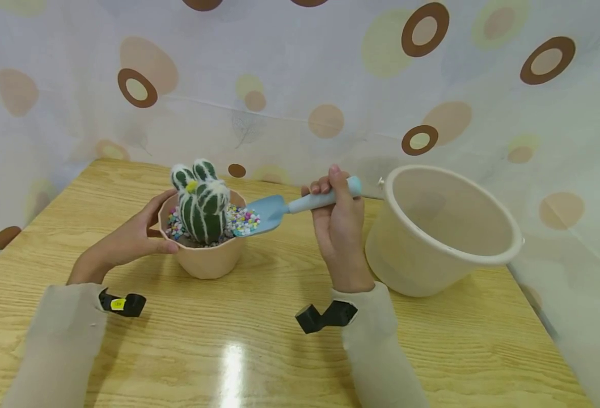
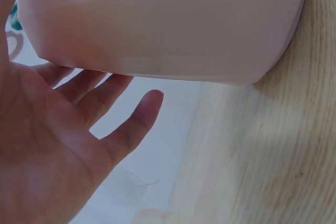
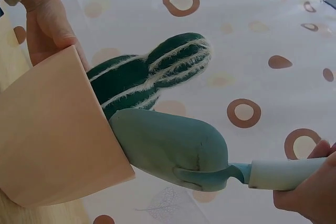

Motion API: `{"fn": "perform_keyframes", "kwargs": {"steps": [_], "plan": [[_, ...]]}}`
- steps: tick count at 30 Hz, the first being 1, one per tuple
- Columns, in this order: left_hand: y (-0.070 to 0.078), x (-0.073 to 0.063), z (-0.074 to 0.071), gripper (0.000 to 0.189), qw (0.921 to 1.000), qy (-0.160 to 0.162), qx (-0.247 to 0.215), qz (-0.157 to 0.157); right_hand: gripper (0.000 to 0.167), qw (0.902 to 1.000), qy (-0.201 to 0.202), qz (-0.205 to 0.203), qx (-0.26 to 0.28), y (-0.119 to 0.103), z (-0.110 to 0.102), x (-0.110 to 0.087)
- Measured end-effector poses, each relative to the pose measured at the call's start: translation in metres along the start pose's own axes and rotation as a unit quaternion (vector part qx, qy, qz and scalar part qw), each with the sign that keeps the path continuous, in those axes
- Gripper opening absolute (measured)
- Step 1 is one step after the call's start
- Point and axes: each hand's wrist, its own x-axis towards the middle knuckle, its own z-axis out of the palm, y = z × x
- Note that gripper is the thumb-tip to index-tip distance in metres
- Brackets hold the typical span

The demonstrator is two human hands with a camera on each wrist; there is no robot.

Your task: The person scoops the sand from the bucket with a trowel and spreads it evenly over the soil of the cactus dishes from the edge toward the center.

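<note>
A green, white-haired cactus (image 1: 203, 212) stands in a peach flower pot (image 1: 210, 263), with colourful pebbles (image 1: 174, 225) around its base. My left hand (image 1: 134, 235) holds the pot's left side, thumb at the near rim and fingers round the back; in the left wrist view several fingers lie along the pot wall (image 2: 173, 30). My right hand (image 1: 338, 224) grips the pale blue handle of a garden trowel (image 1: 271, 212). Its blade reaches over the pot's right rim and carries more colourful pebbles (image 1: 247, 221). From the right wrist, the blade's underside (image 3: 168, 145) shows at the rim.
A large cream bucket (image 1: 417, 258) stands on the wooden table (image 1: 269, 317) close to the right of my right hand. Behind the table hangs a white sheet (image 1: 290, 73) patterned with brown and yellow ovals.
</note>
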Motion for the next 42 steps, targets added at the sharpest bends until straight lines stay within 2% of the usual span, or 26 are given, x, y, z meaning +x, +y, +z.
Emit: {"fn": "perform_keyframes", "kwargs": {"steps": [9,17,24,32,36,42], "plan": [[-0.001,-0.002,-0.001,0.097,1.0000,0.000,0.000,-0.001,0.038,0.9994,-0.009,-0.005,-0.033,0.004,0.008,-0.007],[0.001,0.001,0.000,0.097,0.9999,-0.005,-0.010,-0.002,0.036,0.9980,-0.025,-0.040,-0.042,0.000,0.007,-0.008],[0.000,0.000,-0.001,0.098,0.9999,-0.007,-0.014,-0.006,0.038,0.9976,-0.044,-0.025,-0.047,0.004,0.008,-0.009],[0.000,0.003,0.000,0.094,0.9999,-0.001,-0.007,0.008,0.034,0.9982,-0.029,-0.043,-0.030,0.003,0.005,-0.005],[-0.001,0.003,0.001,0.095,0.9999,-0.001,-0.009,0.014,0.033,0.9972,-0.028,-0.052,-0.047,0.009,0.008,-0.004],[-0.001,0.003,0.002,0.097,0.9997,0.021,0.013,-0.001,0.029,0.9963,-0.024,-0.047,-0.068,0.015,0.017,-0.008]]}}
